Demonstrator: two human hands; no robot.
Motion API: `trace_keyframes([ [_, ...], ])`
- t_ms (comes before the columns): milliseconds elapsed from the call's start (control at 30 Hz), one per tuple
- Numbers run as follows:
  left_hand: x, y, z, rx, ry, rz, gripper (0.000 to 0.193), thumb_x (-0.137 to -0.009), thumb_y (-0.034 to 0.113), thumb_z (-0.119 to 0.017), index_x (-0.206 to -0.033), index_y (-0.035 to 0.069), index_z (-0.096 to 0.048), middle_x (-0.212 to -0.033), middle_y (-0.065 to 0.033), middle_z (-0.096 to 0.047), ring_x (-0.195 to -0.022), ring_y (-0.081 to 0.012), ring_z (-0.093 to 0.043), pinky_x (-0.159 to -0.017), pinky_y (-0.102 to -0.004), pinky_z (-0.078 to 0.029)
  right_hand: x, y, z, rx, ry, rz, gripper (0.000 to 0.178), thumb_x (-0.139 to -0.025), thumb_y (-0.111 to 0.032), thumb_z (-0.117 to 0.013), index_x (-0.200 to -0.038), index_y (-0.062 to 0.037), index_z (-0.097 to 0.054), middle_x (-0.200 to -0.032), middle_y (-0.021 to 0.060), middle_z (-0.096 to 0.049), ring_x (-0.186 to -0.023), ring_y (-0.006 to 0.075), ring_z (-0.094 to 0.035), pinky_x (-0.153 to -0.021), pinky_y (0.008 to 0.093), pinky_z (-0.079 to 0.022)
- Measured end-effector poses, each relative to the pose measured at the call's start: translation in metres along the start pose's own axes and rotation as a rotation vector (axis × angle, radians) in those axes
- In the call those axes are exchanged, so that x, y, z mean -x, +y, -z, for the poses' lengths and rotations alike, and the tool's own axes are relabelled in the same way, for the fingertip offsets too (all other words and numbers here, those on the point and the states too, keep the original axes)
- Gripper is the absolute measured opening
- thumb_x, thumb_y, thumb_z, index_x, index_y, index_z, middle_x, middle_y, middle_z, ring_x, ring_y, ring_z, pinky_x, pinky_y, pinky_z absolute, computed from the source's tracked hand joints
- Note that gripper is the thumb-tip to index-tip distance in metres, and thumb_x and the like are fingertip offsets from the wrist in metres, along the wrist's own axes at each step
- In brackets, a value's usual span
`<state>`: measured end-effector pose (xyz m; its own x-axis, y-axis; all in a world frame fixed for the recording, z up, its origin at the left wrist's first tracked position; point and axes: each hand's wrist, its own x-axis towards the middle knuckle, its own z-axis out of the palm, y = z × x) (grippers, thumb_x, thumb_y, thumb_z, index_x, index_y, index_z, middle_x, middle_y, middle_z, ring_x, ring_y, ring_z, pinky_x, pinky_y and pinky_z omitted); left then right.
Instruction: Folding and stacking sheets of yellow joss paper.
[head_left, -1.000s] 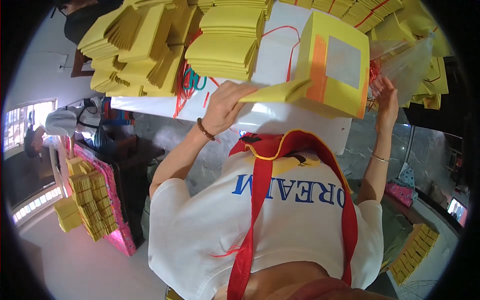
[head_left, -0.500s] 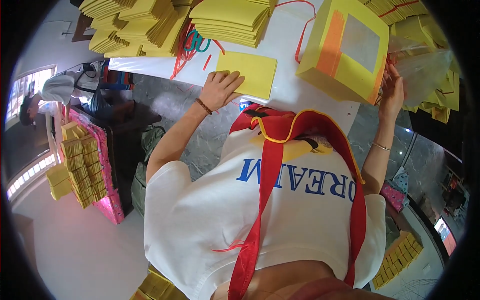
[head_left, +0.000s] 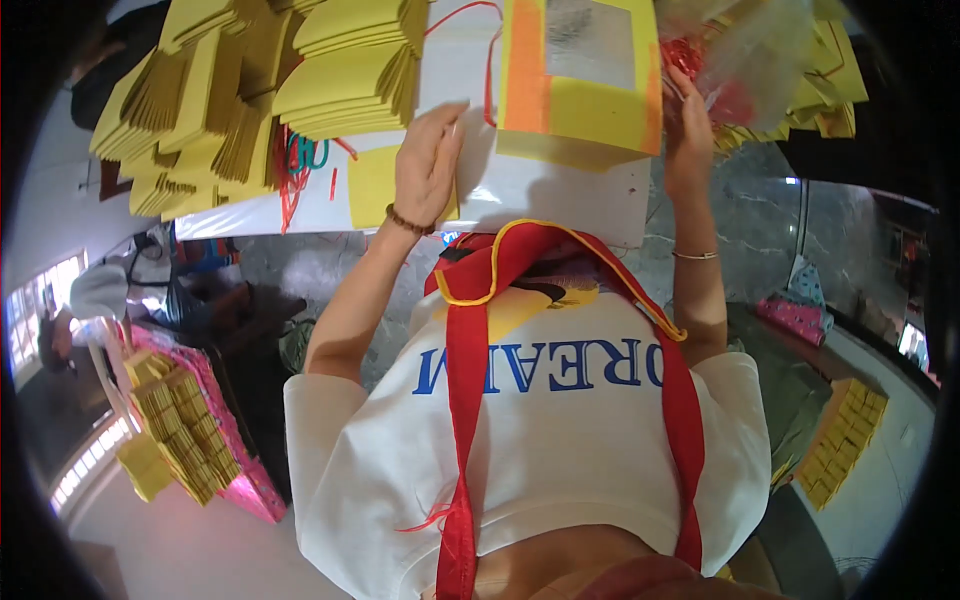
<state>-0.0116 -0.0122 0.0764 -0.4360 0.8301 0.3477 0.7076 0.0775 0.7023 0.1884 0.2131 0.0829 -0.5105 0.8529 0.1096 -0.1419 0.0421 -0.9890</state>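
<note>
My left hand (head_left: 428, 165) is on edge with fingers straight and close together, holding nothing. It stands over a flat yellow paper piece (head_left: 372, 190) near the table's front edge, covering part of it. A yellow box (head_left: 575, 125) with an orange stripe and a grey panel stands to its right. Beyond the box's right side is my right hand (head_left: 688, 135), its fingers stretched up beside red strips (head_left: 682, 55) and a clear plastic bag (head_left: 765, 60). The thumb side of this hand is partly hidden.
Stacks of folded yellow paper (head_left: 350, 85) fill the table's left. Green-handled scissors (head_left: 308, 152) lie by them among red strips. A red string (head_left: 490, 70) runs beside the box. At far left, a person (head_left: 100, 290) is near yellow bundles (head_left: 185, 425) on a pink cover.
My left hand has lifted its flat palm off the yellow paper and turned on edge, moving toward the box. My right hand stays by the box's right side. The whole view has shifted.
</note>
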Motion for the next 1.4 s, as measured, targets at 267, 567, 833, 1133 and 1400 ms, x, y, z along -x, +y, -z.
trace_keyframes([
  [267,-0.058,0.029,-0.037,0.781,0.030,0.318,0.062,-0.096,0.044,-0.028,-0.133,-0.006,-0.034,-0.137,-0.0157,-0.038,-0.128,-0.0246,-0.034,-0.104,-0.0352,-0.026,0.018,0.006,-0.014,-0.198,-0.028,0.078,0.057,-0.098,-0.038,-0.022,-0.142,-0.0019,-0.016,-0.147,0.0125,-0.019,-0.135,0.0234,-0.019,-0.109,0.0358,-0.018],
  [567,-0.058,0.030,-0.006,-0.205,-0.050,-0.521,0.039,-0.075,0.022,-0.067,-0.110,0.006,-0.059,-0.108,-0.0099,-0.054,-0.097,-0.0279,-0.049,-0.085,-0.0380,-0.039,0.017,-0.012,0.004,0.461,-0.182,0.446,0.037,-0.089,-0.029,-0.049,-0.118,-0.0079,-0.054,-0.132,0.0109,-0.044,-0.131,0.0237,-0.030,-0.107,0.0405,-0.018],
  [833,-0.082,0.033,0.014,-0.122,-0.330,-0.554,0.020,-0.079,0.015,-0.063,-0.095,0.003,-0.064,-0.090,-0.0090,-0.061,-0.084,-0.0264,-0.055,-0.074,-0.0347,-0.045,0.011,-0.025,0.009,0.789,-0.383,0.563,0.032,-0.074,-0.025,-0.069,-0.102,-0.0107,-0.063,-0.114,0.0024,-0.060,-0.122,0.0242,-0.044,-0.099,0.0399,-0.029],
  [1133,-0.101,0.033,0.018,-0.025,-0.440,-0.459,0.018,-0.079,0.019,-0.056,-0.080,0.002,-0.064,-0.078,-0.0096,-0.062,-0.075,-0.0268,-0.058,-0.066,-0.0354,-0.046,0.011,-0.023,0.008,0.717,-0.378,0.517,0.029,-0.075,-0.023,-0.069,-0.100,-0.0097,-0.064,-0.112,0.0032,-0.061,-0.121,0.0244,-0.045,-0.098,0.0391,-0.030],
  [1400,-0.115,0.030,0.023,0.119,-0.659,-0.215,0.015,-0.081,0.015,-0.058,-0.079,0.000,-0.061,-0.077,-0.0058,-0.061,-0.073,-0.0180,-0.055,-0.067,-0.0301,-0.044,0.008,-0.022,0.008,0.649,-0.372,0.486,0.028,-0.075,-0.019,-0.067,-0.100,-0.0064,-0.063,-0.109,0.0054,-0.063,-0.121,0.0255,-0.046,-0.099,0.0392,-0.030],
])
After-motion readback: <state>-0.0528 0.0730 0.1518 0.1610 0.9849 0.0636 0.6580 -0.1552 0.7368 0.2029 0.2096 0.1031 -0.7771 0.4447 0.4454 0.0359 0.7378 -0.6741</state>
